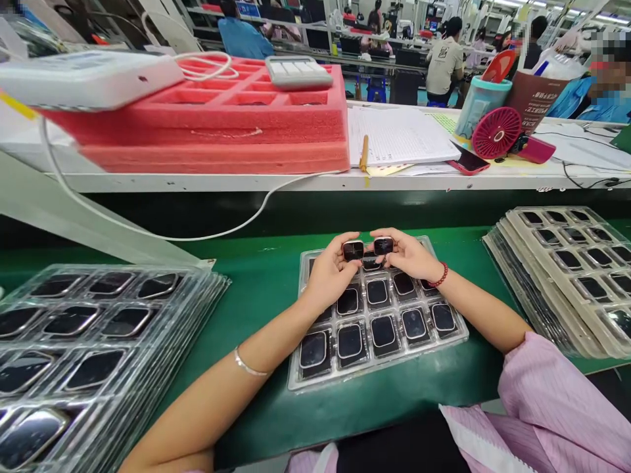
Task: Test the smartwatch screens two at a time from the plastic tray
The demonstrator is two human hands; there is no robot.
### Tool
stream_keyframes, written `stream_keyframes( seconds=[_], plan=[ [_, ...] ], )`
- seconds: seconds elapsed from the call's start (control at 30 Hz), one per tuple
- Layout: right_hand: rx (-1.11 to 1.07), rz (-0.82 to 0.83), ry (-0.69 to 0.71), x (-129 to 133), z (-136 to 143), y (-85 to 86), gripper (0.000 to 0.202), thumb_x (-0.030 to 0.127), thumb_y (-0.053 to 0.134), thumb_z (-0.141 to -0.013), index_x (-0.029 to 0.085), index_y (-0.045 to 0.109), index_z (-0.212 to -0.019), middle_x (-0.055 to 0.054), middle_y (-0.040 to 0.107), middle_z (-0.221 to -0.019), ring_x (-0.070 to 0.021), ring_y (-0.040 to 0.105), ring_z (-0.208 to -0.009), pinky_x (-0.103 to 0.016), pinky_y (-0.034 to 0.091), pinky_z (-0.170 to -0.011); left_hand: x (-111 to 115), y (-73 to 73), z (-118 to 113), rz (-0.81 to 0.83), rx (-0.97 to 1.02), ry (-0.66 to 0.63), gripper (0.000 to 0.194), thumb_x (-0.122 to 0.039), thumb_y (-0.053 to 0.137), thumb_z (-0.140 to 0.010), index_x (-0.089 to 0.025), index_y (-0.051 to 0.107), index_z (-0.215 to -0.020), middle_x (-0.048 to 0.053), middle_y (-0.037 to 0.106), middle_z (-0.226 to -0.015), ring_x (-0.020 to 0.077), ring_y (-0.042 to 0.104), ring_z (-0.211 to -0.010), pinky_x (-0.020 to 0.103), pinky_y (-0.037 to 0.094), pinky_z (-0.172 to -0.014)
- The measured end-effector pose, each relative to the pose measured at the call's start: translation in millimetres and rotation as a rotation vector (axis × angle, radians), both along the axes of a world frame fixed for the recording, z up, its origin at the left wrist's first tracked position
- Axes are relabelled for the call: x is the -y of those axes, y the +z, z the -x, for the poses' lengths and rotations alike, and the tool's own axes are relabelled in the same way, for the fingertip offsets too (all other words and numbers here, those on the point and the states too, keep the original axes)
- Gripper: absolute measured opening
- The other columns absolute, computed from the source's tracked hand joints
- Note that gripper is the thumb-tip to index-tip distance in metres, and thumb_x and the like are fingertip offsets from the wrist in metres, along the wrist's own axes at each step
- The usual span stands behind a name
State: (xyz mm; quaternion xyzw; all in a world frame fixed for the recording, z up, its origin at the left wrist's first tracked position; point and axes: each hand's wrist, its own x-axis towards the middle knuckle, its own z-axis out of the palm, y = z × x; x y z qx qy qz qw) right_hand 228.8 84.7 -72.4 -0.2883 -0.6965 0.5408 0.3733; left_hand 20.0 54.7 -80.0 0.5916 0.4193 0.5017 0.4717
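My left hand [335, 268] pinches a smartwatch case [353, 250] with a dark square screen and a light rim. Beside it, my right hand [407, 253] grips a second smartwatch case [383, 246] by its edges. Both are held up side by side, slightly apart, with the screens facing me. Below them lies a clear plastic tray [377, 362] with rows of similar watch cases, each in its own pocket. My hands and wrists cover part of the tray's far rows.
Stacked trays of watch cases stand at the left [197, 309] and the right [542, 289] on the green mat [246, 407]. On the shelf above are red foam [221, 141], a white device [93, 79], papers [394, 135], a phone [468, 159] and a small fan [497, 133]. A white cable [197, 236] hangs below the shelf.
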Motion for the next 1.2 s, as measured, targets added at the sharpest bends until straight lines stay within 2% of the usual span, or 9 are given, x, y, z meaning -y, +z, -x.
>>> stream_keyframes(
  seconds=[0.1, 0.2, 0.37, 0.53, 0.7, 0.97, 1.1, 1.2],
  plan=[
    [0.007, -0.043, -0.003, -1.4, -0.6, -1.4, 0.059, 0.009, 0.057, -0.075, 0.019, 0.049, -0.132, -0.011, 0.066, -0.126, -0.0142, 0.071, -0.09, -0.028, 0.06, -0.079, 2.3, 0.4, 0.0, -0.004, -0.001, -0.023, 0.058, -0.015, 0.065, -0.071, -0.02, 0.055, -0.128, 0.007, 0.069, -0.11, 0.0182, 0.068, -0.094, 0.029, 0.055, -0.08],
    [0.036, -0.05, -0.009, -1.4, -1.1, -0.8, 0.055, 0.011, 0.058, -0.078, 0.019, 0.049, -0.131, -0.011, 0.066, -0.124, -0.0152, 0.071, -0.09, -0.028, 0.061, -0.077, 3.5, 2.6, 0.2, -0.001, -0.015, -0.007, 0.055, -0.018, 0.069, -0.073, -0.021, 0.057, -0.126, 0.006, 0.069, -0.107, 0.0195, 0.068, -0.096, 0.029, 0.055, -0.078],
    [0.061, 0.001, -0.008, -0.1, -1.2, 0.9, 0.048, 0.011, 0.051, -0.081, 0.018, 0.052, -0.129, -0.009, 0.07, -0.115, -0.0121, 0.072, -0.078, -0.024, 0.06, -0.068, 2.9, 3.3, 0.2, 0.048, 0.018, -0.02, 0.05, -0.021, 0.068, -0.074, -0.019, 0.058, -0.123, 0.004, 0.069, -0.096, 0.0152, 0.066, -0.075, 0.031, 0.054, -0.076],
    [0.032, -0.032, 0.011, 0.8, -0.8, 1.6, 0.057, 0.007, 0.054, -0.076, 0.017, 0.049, -0.132, -0.009, 0.069, -0.121, -0.013, 0.072, -0.086, -0.026, 0.061, -0.077, 3.7, 5.1, -0.3, 0.047, 0.015, -0.001, 0.058, -0.017, 0.07, -0.069, -0.02, 0.056, -0.126, 0.004, 0.07, -0.102, 0.0179, 0.068, -0.09, 0.031, 0.054, -0.083],
    [0.047, 0.055, 0.021, 0.9, -0.6, 3.5, 0.044, 0.015, 0.053, -0.085, 0.017, 0.051, -0.129, -0.008, 0.071, -0.11, -0.0115, 0.071, -0.075, -0.023, 0.061, -0.064, 5.8, 10.3, 0.5, 0.093, 0.009, -0.007, 0.042, -0.024, 0.069, -0.075, -0.018, 0.06, -0.115, 0.002, 0.069, -0.086, 0.014, 0.064, -0.064, 0.028, 0.052, -0.064],
    [0.005, 0.056, 0.015, -0.4, -1.2, 3.1, 0.058, 0.007, 0.052, -0.072, 0.018, 0.049, -0.129, -0.007, 0.07, -0.116, -0.0119, 0.071, -0.081, -0.021, 0.061, -0.065, 2.6, 4.6, 0.4, 0.147, 0.059, -0.036, 0.067, -0.009, 0.058, -0.059, -0.023, 0.056, -0.125, 0.006, 0.068, -0.104, 0.0179, 0.068, -0.079, 0.021, 0.048, -0.051],
    [0.013, 0.048, 0.013, -0.6, -1.6, 2.7, 0.059, 0.007, 0.052, -0.071, 0.019, 0.049, -0.129, -0.007, 0.07, -0.118, -0.0128, 0.071, -0.082, -0.024, 0.061, -0.068, 1.8, 2.8, 0.8, 0.14, 0.049, -0.044, 0.071, -0.007, 0.055, -0.059, -0.024, 0.056, -0.127, 0.006, 0.068, -0.106, 0.0171, 0.067, -0.077, 0.022, 0.048, -0.052],
    [0.025, 0.038, 0.013, 0.0, -1.7, 3.2, 0.059, 0.008, 0.052, -0.072, 0.018, 0.048, -0.13, -0.008, 0.07, -0.118, -0.0131, 0.071, -0.082, -0.024, 0.061, -0.07, 2.9, 4.1, 0.6, 0.126, 0.029, -0.037, 0.067, -0.009, 0.06, -0.062, -0.024, 0.055, -0.128, 0.007, 0.068, -0.108, 0.0178, 0.067, -0.079, 0.024, 0.049, -0.056]
  ],
)
